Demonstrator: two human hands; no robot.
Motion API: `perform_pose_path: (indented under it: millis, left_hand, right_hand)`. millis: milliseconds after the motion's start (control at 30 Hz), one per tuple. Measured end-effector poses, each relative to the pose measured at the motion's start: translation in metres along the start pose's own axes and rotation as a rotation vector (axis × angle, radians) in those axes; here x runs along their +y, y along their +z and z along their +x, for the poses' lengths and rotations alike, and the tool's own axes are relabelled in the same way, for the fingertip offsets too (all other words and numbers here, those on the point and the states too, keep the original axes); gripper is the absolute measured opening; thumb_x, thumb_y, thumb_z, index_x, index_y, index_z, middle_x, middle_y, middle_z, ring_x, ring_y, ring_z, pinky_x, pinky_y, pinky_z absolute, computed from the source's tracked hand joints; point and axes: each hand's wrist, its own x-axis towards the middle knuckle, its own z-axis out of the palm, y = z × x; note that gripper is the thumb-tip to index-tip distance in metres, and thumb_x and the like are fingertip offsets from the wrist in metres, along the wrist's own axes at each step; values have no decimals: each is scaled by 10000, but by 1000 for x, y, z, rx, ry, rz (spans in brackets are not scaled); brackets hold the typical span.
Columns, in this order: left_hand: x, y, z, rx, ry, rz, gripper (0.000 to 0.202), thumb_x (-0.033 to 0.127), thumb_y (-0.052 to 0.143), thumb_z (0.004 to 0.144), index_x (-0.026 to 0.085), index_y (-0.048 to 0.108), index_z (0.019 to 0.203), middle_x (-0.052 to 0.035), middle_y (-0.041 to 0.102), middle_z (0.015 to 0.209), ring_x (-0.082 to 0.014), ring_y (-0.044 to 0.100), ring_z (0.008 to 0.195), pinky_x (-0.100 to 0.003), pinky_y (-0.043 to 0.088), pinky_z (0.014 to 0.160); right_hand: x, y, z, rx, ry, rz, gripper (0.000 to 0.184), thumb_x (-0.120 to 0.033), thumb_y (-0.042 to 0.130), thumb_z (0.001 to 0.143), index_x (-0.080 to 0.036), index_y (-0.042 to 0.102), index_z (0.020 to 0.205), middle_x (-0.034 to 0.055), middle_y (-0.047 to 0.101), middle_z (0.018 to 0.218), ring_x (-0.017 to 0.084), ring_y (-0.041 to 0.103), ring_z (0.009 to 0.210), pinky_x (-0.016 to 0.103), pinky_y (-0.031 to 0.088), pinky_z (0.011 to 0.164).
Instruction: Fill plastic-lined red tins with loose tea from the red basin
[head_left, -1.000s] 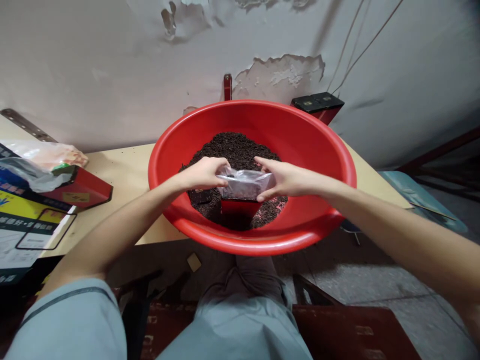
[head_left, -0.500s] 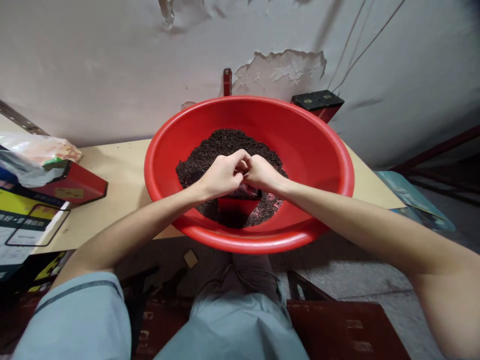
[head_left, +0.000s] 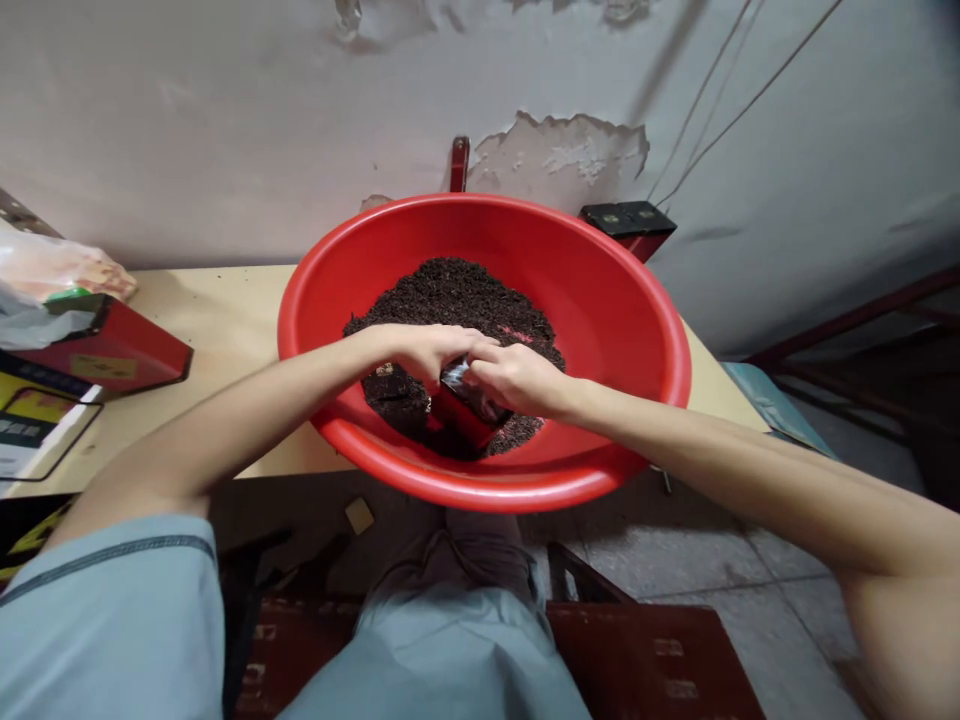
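Observation:
A big red plastic basin [head_left: 600,290] rests on the edge of a pale table [head_left: 225,330] and holds a heap of dark loose tea leaves [head_left: 457,290]. Inside it, near the front, stands a small red box [head_left: 461,420], now tilted, with a clear plastic bag liner [head_left: 456,374] in its mouth. My left hand [head_left: 424,350] is closed over the top of the box on its left side. My right hand [head_left: 517,378] grips the box top from the right, fingers curled. Both hands meet over the liner and hide most of it.
A red box with a bag in it [head_left: 105,345] lies at the table's left, beside printed cartons [head_left: 30,425]. A dark-topped red box [head_left: 626,222] stands behind the basin by the peeling wall. My lap and a dark red stool [head_left: 660,660] are below.
The liner was held spread open between my hands a second ago. They have since come together, folded it shut over the box mouth, and the box has tipped to one side.

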Motion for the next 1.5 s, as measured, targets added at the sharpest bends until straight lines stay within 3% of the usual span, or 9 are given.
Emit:
perform_pose_path:
  millis: [133, 267, 367, 467, 633, 833, 1067, 1300, 1500]
  left_hand:
    - [8, -8, 26, -97, 63, 139, 917, 17, 680, 536, 269, 646, 1417, -60, 468, 1671, -346, 426, 1536, -421, 369, 1237]
    - [21, -4, 18, 123, -364, 288, 972, 94, 715, 658, 143, 426, 1584, -226, 529, 1583, -397, 587, 1385, -442, 520, 1086]
    - [29, 7, -4, 51, -597, -19, 701, 253, 669, 829, 138, 473, 1492, -182, 735, 1268, -304, 764, 1039, -339, 621, 824]
    - [35, 24, -18, -11, -536, -417, 478, 284, 543, 925, 169, 512, 1388, -125, 758, 1174, -218, 769, 860, -266, 602, 663]
    - [43, 36, -11, 94, -617, -350, 519, 260, 452, 974, 20, 416, 1432, -216, 730, 1193, -232, 738, 899, -253, 544, 621]
    - [24, 13, -7, -33, -351, 3, 575, 255, 522, 867, 112, 548, 1423, -126, 730, 1274, -211, 688, 982, -249, 527, 792]
    - [5, 4, 23, -94, -89, -112, 493, 181, 580, 670, 160, 753, 1132, -23, 785, 1062, -224, 664, 993, -297, 539, 856]
    - [25, 6, 68, -281, 106, -313, 714, 187, 671, 608, 187, 734, 1319, -6, 795, 1116, -271, 672, 1128, -361, 538, 985]
    - [44, 10, 30, -39, -47, 38, 784, 206, 626, 764, 119, 538, 1538, -144, 663, 1469, -296, 631, 1313, -379, 491, 1107]
  right_hand:
    - [14, 1, -10, -43, -86, -166, 283, -140, 458, 990, -141, 737, 943, 139, 700, 1006, 210, 616, 849, 331, 473, 731]
    - [19, 6, -14, 28, 64, -157, 279, -180, 454, 1012, -152, 713, 913, 96, 648, 905, 151, 507, 655, 289, 339, 584]
    - [19, 12, -15, 137, 93, -53, 254, -199, 486, 1013, -169, 687, 859, 66, 617, 855, 141, 509, 666, 266, 342, 594]
    - [21, 14, -12, 236, 42, 79, 214, -167, 528, 981, -168, 679, 830, 65, 632, 855, 141, 560, 717, 247, 403, 643]
    - [25, 6, -8, 241, -58, 167, 245, -170, 541, 993, -163, 705, 810, 66, 649, 847, 134, 596, 714, 240, 453, 638]
    - [11, -9, -5, 278, -230, 274, 238, -230, 599, 1037, -152, 741, 862, 68, 694, 879, 126, 643, 735, 238, 514, 644]
    - [4, -21, -4, 167, -230, 286, 322, -334, 579, 1067, -159, 788, 895, 72, 694, 852, 141, 663, 759, 256, 541, 653]
    - [2, -32, -31, 4, -241, 152, 353, -146, 464, 1054, -174, 806, 972, 96, 718, 952, 151, 674, 842, 289, 574, 758]
    - [-8, -37, -53, -2, -212, 201, 364, -16, 470, 983, -157, 801, 1036, 104, 754, 1040, 161, 726, 887, 275, 602, 783]
